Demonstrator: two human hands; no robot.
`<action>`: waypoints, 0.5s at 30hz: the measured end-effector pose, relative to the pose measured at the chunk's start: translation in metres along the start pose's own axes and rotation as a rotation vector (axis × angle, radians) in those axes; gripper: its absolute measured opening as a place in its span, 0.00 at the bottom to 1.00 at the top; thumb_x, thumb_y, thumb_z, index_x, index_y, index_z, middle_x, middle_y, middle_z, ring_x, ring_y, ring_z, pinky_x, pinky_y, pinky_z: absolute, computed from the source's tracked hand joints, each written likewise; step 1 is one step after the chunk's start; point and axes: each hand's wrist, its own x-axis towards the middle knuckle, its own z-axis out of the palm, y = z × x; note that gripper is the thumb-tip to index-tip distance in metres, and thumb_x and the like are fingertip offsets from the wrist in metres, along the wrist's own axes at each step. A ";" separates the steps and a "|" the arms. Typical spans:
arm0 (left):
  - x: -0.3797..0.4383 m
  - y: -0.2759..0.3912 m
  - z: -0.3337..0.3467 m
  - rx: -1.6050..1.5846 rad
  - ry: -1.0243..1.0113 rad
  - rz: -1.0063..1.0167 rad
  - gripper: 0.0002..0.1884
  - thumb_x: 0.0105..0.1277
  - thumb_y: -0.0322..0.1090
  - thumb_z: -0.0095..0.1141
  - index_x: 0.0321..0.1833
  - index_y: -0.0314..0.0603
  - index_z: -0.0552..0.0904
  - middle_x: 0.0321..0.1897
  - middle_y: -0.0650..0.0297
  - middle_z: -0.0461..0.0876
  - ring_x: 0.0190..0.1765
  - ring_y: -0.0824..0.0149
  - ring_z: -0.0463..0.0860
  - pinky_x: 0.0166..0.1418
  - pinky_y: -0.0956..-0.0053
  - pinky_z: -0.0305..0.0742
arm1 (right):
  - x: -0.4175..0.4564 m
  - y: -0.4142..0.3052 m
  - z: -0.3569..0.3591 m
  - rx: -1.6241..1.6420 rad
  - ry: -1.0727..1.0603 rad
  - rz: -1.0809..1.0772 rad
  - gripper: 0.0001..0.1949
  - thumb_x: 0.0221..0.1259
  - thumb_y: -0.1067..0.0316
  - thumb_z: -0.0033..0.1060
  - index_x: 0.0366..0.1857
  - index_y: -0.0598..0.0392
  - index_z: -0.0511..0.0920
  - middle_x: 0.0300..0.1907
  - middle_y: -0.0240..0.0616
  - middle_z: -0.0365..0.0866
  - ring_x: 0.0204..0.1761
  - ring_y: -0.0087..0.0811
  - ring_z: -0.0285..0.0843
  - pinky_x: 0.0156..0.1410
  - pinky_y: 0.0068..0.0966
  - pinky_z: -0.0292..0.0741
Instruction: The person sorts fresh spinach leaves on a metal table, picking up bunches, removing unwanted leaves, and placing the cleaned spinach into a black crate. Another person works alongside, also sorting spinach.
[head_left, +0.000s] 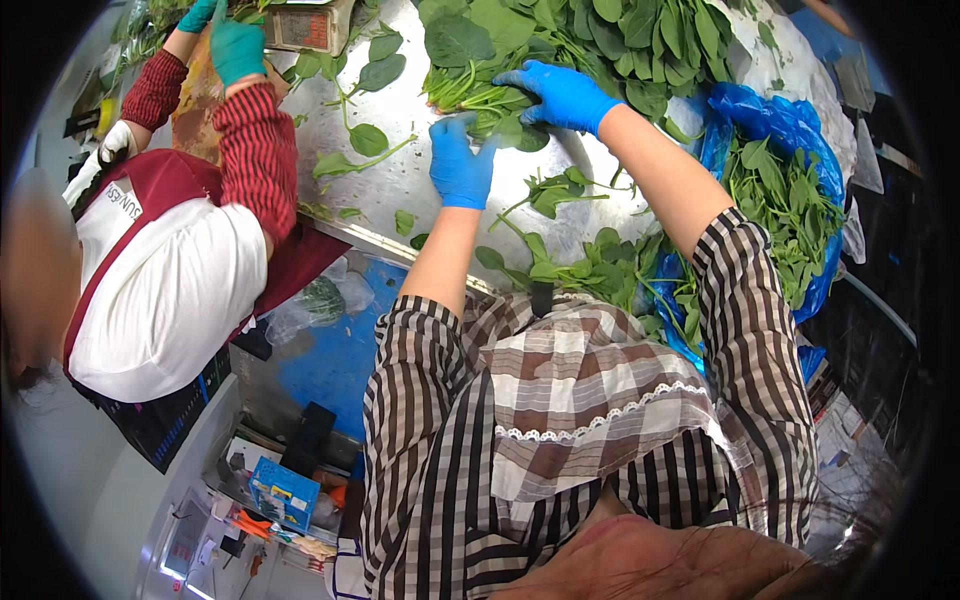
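Note:
My left hand (461, 169), in a blue glove, reaches up to the stem ends of a bunch of leafy greens (480, 94). Its thumb stands apart from its fingers, and the blurred fingertips touch the bunch's lower edge. From the right, my blue-gloved right hand (566, 97) lies against the same bunch with fingers and thumb spread over stems and leaves. The bunch rests on a metal work table (405, 176), its leaves pointing away from me. Loose sprigs (555, 195) are scattered on the metal below my hands.
More greens (660, 45) are piled at the far right. A blue plastic bag (825, 165) holding greens stands by my right arm. Loose greens (600, 262) lie along the near edge. At left, a co-worker's green-gloved hand (238, 49) is beside a digital scale (307, 28).

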 end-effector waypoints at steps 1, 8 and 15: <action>0.001 -0.002 -0.001 -0.032 -0.009 0.012 0.21 0.55 0.33 0.72 0.51 0.45 0.79 0.49 0.58 0.73 0.41 0.61 0.80 0.47 0.67 0.78 | 0.000 0.001 -0.001 0.007 -0.021 0.000 0.39 0.48 0.61 0.75 0.69 0.31 0.68 0.54 0.42 0.76 0.56 0.47 0.78 0.60 0.42 0.78; 0.002 -0.033 -0.004 -0.158 0.090 0.065 0.09 0.64 0.28 0.64 0.44 0.38 0.80 0.41 0.58 0.80 0.36 0.65 0.82 0.42 0.70 0.80 | 0.001 -0.008 -0.014 -0.059 -0.117 0.000 0.45 0.42 0.60 0.77 0.71 0.30 0.65 0.54 0.45 0.75 0.56 0.48 0.78 0.60 0.43 0.77; 0.009 -0.028 0.004 -0.842 0.164 -0.609 0.06 0.71 0.24 0.55 0.47 0.31 0.76 0.40 0.55 0.82 0.35 0.61 0.85 0.37 0.69 0.86 | 0.004 -0.003 -0.004 -0.065 -0.081 0.025 0.43 0.45 0.63 0.77 0.71 0.27 0.65 0.55 0.45 0.74 0.57 0.48 0.78 0.61 0.43 0.78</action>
